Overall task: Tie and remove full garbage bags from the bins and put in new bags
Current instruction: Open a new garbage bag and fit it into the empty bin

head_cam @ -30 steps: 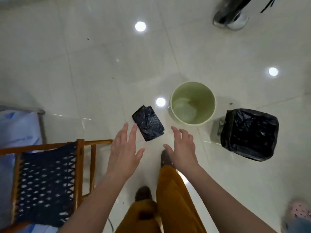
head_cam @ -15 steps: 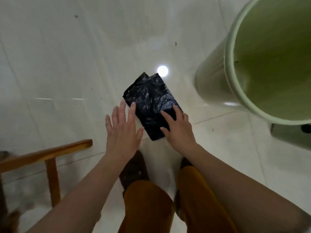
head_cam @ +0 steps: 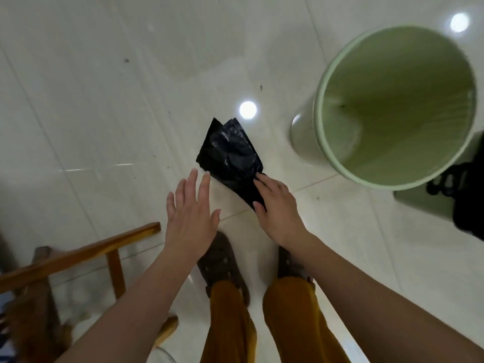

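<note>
A folded black garbage bag (head_cam: pixel 230 155) lies on the pale tiled floor in front of my feet. My right hand (head_cam: pixel 277 205) pinches its near corner between thumb and fingers. My left hand (head_cam: pixel 192 213) hovers flat with spread fingers just left of the bag, its fingertips at the bag's edge. A round pale green bin (head_cam: pixel 392 106) with no bag inside stands to the right of the bag. At the right edge a second bin (head_cam: pixel 429 203) shows part of a black bag (head_cam: pixel 468 200) over its rim.
A wooden chair frame (head_cam: pixel 78 255) stands at the lower left, close to my left forearm. My brown shoes (head_cam: pixel 222 265) and mustard trouser legs fill the bottom centre. The glossy floor reflects ceiling lights.
The camera has pulled back a little. My right hand has gone from lying on the bag to pinching its near corner. My left hand stays flat beside it.
</note>
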Tool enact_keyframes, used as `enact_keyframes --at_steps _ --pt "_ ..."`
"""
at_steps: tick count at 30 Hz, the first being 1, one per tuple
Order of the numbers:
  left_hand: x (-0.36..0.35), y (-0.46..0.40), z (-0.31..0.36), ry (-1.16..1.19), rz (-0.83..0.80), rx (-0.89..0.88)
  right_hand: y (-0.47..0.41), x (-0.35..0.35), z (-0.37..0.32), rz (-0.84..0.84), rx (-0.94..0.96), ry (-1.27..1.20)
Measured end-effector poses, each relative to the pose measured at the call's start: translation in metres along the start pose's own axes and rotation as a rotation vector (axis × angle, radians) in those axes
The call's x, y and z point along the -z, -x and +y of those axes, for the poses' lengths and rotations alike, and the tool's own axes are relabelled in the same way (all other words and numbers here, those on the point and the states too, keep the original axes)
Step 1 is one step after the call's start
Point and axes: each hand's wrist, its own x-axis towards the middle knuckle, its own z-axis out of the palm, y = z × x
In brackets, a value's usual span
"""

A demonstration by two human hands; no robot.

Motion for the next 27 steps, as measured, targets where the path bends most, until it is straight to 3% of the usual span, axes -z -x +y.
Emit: enact_keyframes --at_steps 8,15,21,25,27 --pt "0.139 0.033 0.043 0.251 0.118 -0.073 0.096 0.122 -0.06 0.112 0.105 -0.169" --pt "0.218 0.048 0.075 0.701 -0.097 0.071 0.151 0.206 -0.079 0.29 0.057 -0.207" --pt "0.234 0.073 0.108 0.969 -0.12 0.166 0.176 0.24 -0.076 0.349 -0.112 -0.191" --pt "0.238 0.096 0.133 1.032 -0.095 0.214 0.197 0.254 -0.081 0.502 -0.264 -0.47" --pt "0.241 0.107 0.146 1.038 -0.099 0.259 0.204 0.262 -0.087 0.446 -0.386 -0.76"
